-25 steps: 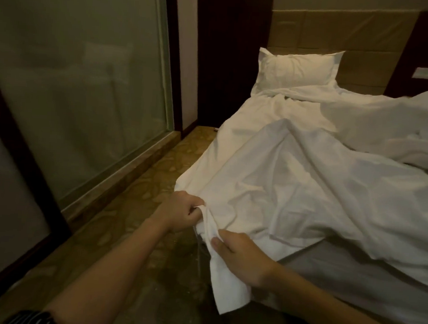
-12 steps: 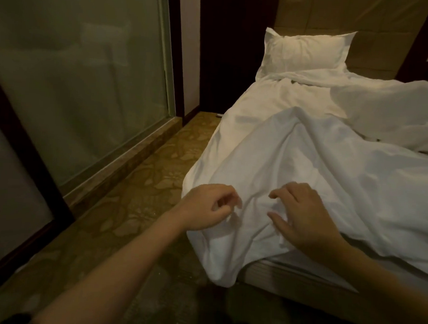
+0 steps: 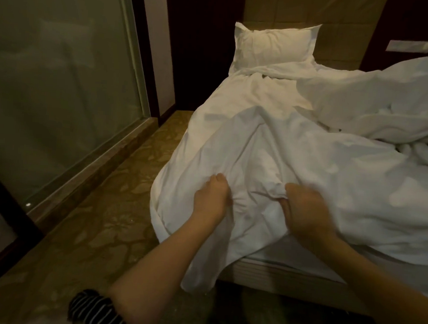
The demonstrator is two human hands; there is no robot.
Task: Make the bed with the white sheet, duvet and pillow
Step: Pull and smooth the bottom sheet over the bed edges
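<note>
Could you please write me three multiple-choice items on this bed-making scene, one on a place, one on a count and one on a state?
1. Where does the white rectangular pillow lie?
A. on a chair
B. against the tan padded headboard
C. in a basket

2. How many pillows show?
A. one
B. two
C. three

3. What is the right hand doing?
A. hanging idle
B. holding a phone
C. gripping a fold of the white fabric sheet

Answers:
1 B, the pillow leans at the headboard.
2 A, only one pillow is in view.
3 C, the hand's thumb and fingers close on bunched fabric.
</note>
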